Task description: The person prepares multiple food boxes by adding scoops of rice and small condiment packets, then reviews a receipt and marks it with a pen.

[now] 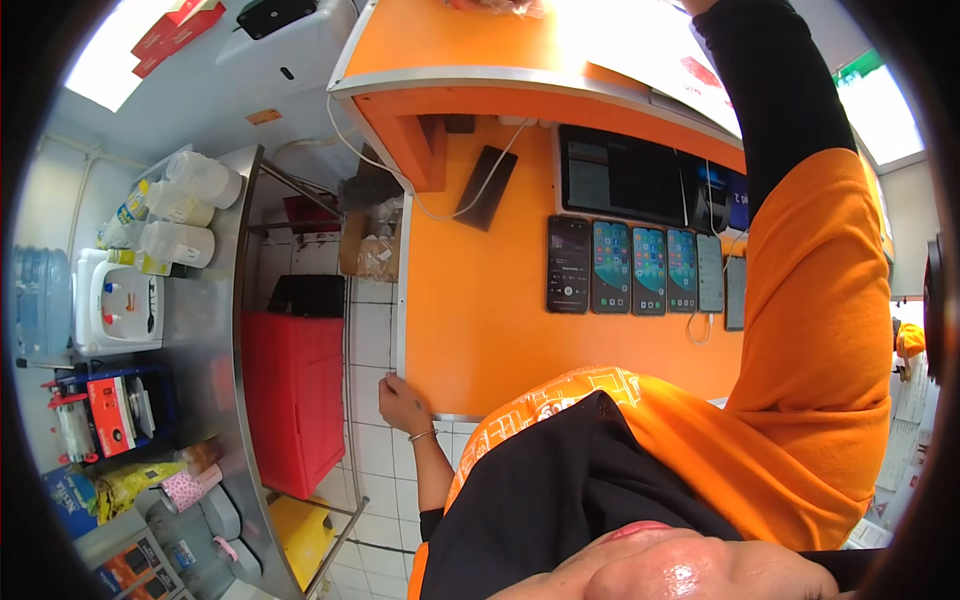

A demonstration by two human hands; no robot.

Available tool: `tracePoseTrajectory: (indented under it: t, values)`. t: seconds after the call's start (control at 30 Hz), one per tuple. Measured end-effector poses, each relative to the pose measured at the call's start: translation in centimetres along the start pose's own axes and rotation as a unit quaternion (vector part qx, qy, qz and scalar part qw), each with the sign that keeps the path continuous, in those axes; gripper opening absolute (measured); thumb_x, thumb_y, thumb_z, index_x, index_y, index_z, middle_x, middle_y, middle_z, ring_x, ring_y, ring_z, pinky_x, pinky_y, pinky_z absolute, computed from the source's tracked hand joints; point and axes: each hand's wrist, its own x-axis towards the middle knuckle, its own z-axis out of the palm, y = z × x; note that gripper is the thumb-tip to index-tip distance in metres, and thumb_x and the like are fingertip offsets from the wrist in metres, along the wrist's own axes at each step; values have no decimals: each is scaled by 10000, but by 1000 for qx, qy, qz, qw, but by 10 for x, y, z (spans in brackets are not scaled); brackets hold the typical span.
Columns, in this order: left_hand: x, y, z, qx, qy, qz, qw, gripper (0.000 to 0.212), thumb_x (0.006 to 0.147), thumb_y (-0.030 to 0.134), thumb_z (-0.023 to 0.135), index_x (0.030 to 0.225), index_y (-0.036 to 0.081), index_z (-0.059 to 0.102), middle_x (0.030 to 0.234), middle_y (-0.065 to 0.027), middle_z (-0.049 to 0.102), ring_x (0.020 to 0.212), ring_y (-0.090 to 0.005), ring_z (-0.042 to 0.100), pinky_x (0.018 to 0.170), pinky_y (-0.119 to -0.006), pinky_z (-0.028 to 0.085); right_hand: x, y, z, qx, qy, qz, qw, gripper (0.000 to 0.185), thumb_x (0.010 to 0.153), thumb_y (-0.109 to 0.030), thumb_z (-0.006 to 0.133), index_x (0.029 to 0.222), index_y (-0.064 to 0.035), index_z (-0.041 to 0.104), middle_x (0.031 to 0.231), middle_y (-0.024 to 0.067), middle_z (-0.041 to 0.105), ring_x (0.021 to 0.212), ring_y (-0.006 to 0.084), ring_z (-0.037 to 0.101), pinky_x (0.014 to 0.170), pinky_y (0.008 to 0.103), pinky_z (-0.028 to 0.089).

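My left hand (403,405) hangs by the near left corner of the orange counter (480,337), a bracelet at its wrist. Its fingers are curled, and nothing shows in them. Over the raised upper shelf (465,37) reaches my right arm, and only a sliver of my right hand (699,6) shows at the top rim; its fingers are out of view. Several smartphones (649,270) lie in a row on the counter, most with lit screens. Behind them a large dark-screened tablet (630,184) sits beneath the shelf. A dark flat rectangular object (486,187) rests farther left, a white cable (431,215) across it.
At left, a stainless steel table (202,322) carries clear plastic jars (184,244), a white water dispenser (118,300) and a red-fronted machine (109,416). A red box (292,397) and a yellow step stool (300,536) stand below it. A cardboard box (367,244) is beside the counter.
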Motion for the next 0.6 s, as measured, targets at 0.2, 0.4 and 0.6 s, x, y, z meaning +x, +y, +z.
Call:
tracePoseTrajectory:
  t: [0.2, 0.4, 0.6]
  values:
    - [4, 18, -1, 7, -69, 0, 998, 511, 930, 473, 494, 818, 4, 664, 729, -167, 675, 675, -362, 631, 606, -431, 468, -32, -4, -31, -15, -88, -35, 995, 528, 957, -502, 462, 968, -30, 697, 821, 157, 688, 506, 249, 618, 477, 470, 516]
    - [13, 17, 8, 25, -49, 62, 997, 570, 886, 555, 530, 830, 8, 683, 767, -186, 687, 700, -368, 640, 629, -454, 473, -19, 47, -28, -126, -90, -222, 963, 414, 933, -372, 552, 1023, 10, 685, 1092, 192, 664, 1045, 317, 601, 922, 405, 463]
    - [34, -1, 7, 26, -46, 73, 996, 602, 882, 575, 522, 873, 1, 704, 797, -192, 695, 769, -369, 661, 667, -445, 497, -148, 62, -55, 39, -34, -243, 969, 416, 914, -412, 581, 1096, -55, 693, 1105, 192, 665, 1038, 312, 617, 925, 395, 466]
